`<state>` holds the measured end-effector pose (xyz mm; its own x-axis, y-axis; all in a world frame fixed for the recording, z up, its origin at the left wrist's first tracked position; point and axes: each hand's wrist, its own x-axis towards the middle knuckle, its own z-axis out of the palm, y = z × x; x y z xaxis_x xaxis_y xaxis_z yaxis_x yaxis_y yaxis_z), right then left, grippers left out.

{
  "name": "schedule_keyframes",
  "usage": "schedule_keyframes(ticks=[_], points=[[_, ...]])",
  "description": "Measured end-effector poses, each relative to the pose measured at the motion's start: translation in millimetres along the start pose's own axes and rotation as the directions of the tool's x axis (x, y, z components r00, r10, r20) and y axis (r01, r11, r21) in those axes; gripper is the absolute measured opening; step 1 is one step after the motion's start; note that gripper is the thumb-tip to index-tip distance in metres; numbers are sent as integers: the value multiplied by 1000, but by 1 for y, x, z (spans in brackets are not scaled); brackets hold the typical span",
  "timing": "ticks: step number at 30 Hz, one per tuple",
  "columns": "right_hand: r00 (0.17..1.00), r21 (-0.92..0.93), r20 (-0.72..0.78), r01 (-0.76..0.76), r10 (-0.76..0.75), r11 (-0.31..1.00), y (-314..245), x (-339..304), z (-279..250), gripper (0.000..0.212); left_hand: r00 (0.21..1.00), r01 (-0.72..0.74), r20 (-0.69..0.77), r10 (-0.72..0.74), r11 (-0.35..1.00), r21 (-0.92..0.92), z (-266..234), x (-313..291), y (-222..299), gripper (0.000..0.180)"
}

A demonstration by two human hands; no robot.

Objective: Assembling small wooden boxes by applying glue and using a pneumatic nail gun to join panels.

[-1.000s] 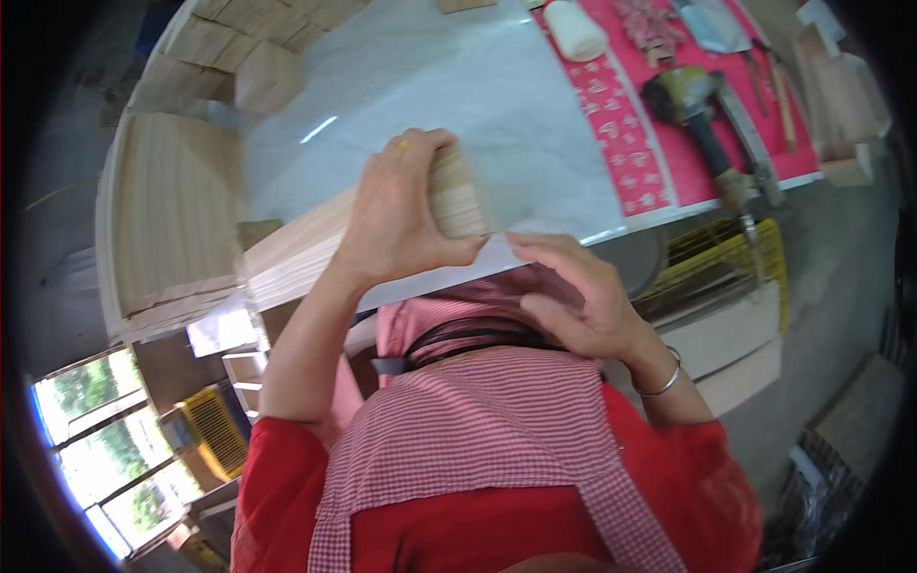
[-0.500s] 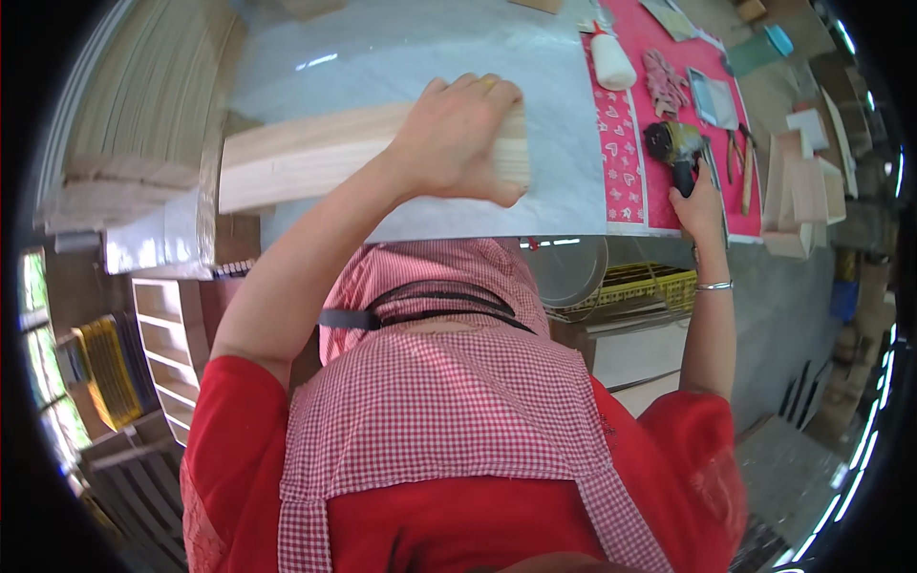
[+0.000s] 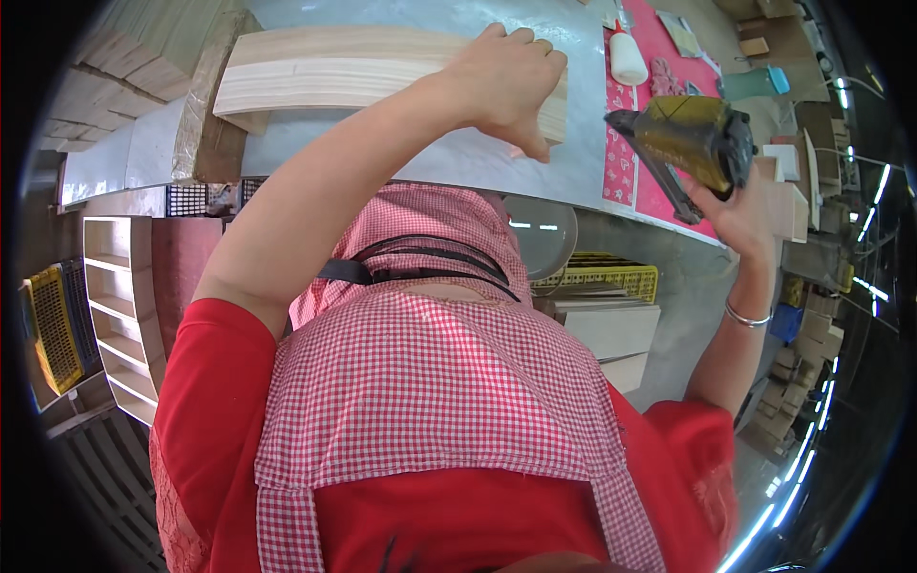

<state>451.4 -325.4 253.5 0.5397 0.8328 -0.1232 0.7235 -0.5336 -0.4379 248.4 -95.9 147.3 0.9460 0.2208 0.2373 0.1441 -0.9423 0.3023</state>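
Note:
A long pale wooden piece [image 3: 334, 81], which looks like boards joined together, lies across the worktable. My left hand [image 3: 506, 84] grips its right end, fingers over the far edge and thumb on the near side. In my right hand [image 3: 731, 215] is a yellow and black nail gun [image 3: 693, 134], raised off the table at the right with its dark nose pointing left. My fingers wrap its handle, partly hidden behind the tool's body. The nail gun is apart from the wood.
A white glue bottle [image 3: 627, 59] with a red tip and a pink cloth [image 3: 663, 78] lie on the red patterned sheet [image 3: 621, 177]. A teal-lidded cup [image 3: 755, 84] stands at the far right. Stacked boards [image 3: 124, 67] and a cardboard box [image 3: 205, 143] are at the left.
My right hand has lifted the nail gun off the red sheet and turned it, nose to the left. My left hand stays on the wooden piece. The view has shifted.

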Motion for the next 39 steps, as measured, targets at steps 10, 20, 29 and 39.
schedule_keyframes(ticks=[10,20,29,39], points=[[980,-58,114,171,-164,984,-71,-17,-7,43,1000,13,12,-13,1000,-3,-2,0,4,77],[962,-81,102,261,-252,962,-64,-8,-4,46,1000,16,17,-16,1000,-3,-3,0,4,76],[976,-145,170,159,-134,977,-84,-6,-6,49,998,43,-53,-39,997,69,3,-4,6,77],[955,35,95,278,-280,960,-61,43,-8,40,991,136,-29,-134,988,75,-7,-8,8,84]])
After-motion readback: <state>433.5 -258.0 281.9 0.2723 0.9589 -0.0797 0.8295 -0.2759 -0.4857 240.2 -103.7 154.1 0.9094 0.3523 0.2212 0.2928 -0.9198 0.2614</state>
